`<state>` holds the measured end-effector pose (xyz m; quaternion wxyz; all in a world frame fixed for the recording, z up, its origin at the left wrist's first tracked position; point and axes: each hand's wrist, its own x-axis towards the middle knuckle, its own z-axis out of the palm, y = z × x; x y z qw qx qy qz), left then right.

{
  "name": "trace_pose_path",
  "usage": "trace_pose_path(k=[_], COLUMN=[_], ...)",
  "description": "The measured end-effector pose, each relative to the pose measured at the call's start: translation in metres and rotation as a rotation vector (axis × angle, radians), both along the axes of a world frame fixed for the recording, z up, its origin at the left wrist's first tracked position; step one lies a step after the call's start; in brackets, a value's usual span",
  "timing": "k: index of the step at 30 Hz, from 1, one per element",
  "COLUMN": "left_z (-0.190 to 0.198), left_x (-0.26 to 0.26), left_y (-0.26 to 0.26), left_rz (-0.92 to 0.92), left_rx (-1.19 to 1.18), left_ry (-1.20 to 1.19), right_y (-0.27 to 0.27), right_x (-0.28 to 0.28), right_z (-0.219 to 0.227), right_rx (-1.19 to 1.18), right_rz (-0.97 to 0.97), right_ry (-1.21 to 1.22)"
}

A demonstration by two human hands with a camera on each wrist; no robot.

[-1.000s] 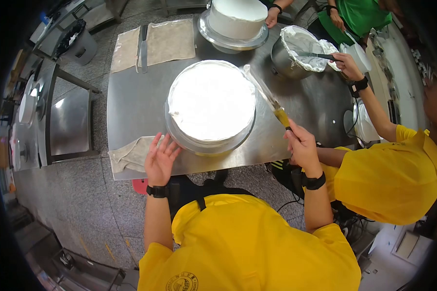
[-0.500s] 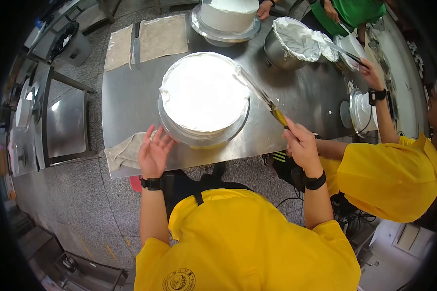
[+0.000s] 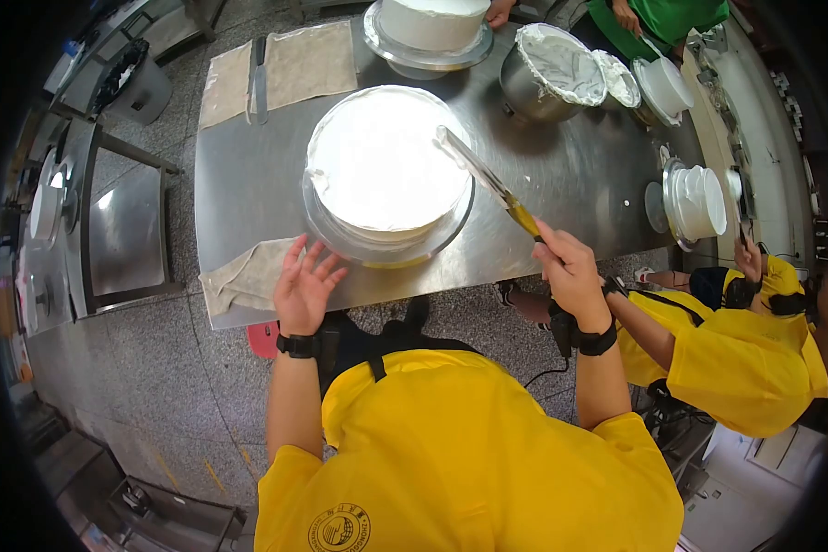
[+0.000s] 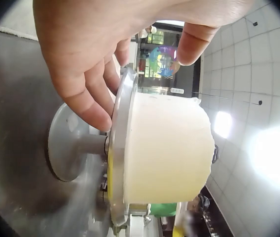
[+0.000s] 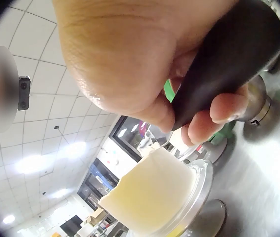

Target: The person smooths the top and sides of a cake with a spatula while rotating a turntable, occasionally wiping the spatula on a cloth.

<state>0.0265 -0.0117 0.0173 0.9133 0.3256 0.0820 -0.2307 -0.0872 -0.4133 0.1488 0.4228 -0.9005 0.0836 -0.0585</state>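
Right hand [image 3: 575,281] gripped the spatula [image 3: 493,184], its tip shifted inward from the rim of the cake [image 3: 386,161]. Left hand [image 3: 306,290], open, fingers spread, held nothing beside the turntable [image 3: 345,241]

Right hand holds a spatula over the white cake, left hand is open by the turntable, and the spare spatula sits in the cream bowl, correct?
Not quite: the head view shows the spare spatula lying beside the flat beige cloth. The rest is right: right hand holding its spatula over the white cake, left hand open by the turntable.
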Motion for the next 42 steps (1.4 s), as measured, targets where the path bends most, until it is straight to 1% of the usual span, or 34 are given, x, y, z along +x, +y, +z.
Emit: trace_pose_path(k=[3,7,10,12,13,15,17,19,21,23,25,26,27,29,31,32,34,35,37,39,41,42], left_z=[0.000,0.002,-0.002,-0.004,-0.003,-0.001,-0.001,-0.004,-0.002,0.002,0.009,0.010,0.011,0.008,-0.001,-0.005,-0.005,-0.005,0.001,-0.001,-0.002,-0.003], left_x=[-0.010,-0.025,-0.034,-0.038,-0.039,-0.038,-0.036,-0.032,-0.028,-0.024,-0.022,-0.021,-0.021,-0.024,-0.028,-0.032,-0.037,-0.039,-0.041,-0.039,-0.034,-0.031], left_y=[-0.007,-0.026,-0.041,-0.048,-0.050,-0.049,-0.046,-0.036,-0.028,-0.022,-0.021,-0.021,-0.021,-0.022,-0.027,-0.030,-0.042,-0.046,-0.052,-0.050,-0.045,-0.041], left_rz=[-0.037,-0.067,-0.156,-0.177,-0.199,-0.184,-0.168,-0.101,-0.080,-0.058,-0.039,-0.036,-0.039,-0.041,-0.130,-0.127,-0.206,-0.204,-0.264,-0.248,-0.151,-0.150], left_rx=[-0.007,-0.042,-0.040,-0.034,-0.026,-0.001,0.026,0.055,0.055,0.056,0.065,0.069,0.070,0.073,0.072,0.076,0.028,0.032,0.042,0.038,0.052,0.056], left_ry=[0.006,0.079,0.102,0.109,0.116,0.103,0.090,0.078,0.070,0.065,0.059,0.062,0.059,0.057,0.039,0.041,0.034,0.036,0.050,0.050,0.053,0.057], right_y=[0.004,0.013,0.021,0.024,0.026,0.030,0.025,0.022,0.019,0.014,0.016,0.015,0.016,0.017,0.019,0.019,0.021,0.022,0.025,0.028,0.029,0.030], right_x=[-0.002,-0.007,-0.011,-0.014,-0.015,-0.017,-0.017,-0.016,-0.014,-0.014,-0.013,-0.014,-0.013,-0.012,-0.012,-0.012,-0.013,-0.013,-0.014,-0.015,-0.016,-0.017], right_z=[0.002,0.011,0.017,0.016,0.018,0.023,0.016,0.014,0.015,0.009,0.012,0.009,0.009,0.010,0.010,0.009,0.008,0.007,0.008,0.008,0.007,0.005], right_rx=[-0.002,0.002,0.002,-0.019,-0.018,0.099,0.131,0.164,0.267,0.281,0.420,0.483,0.488,0.572,0.603,0.633,0.675,0.714,0.737,0.761,0.745,0.748], right_rz=[0.000,0.015,0.068,0.147,0.148,0.106,0.089,0.076,-0.012,-0.010,-0.104,-0.114,-0.113,-0.116,-0.112,-0.109,-0.109,-0.111,-0.104,-0.096,-0.092,-0.091], right_ry=[0.022,0.044,0.061,0.025,0.025,0.077,0.052,0.025,0.074,0.073,0.149,0.164,0.168,0.203,0.215,0.227,0.233,0.235,0.239,0.244,0.267,0.271])
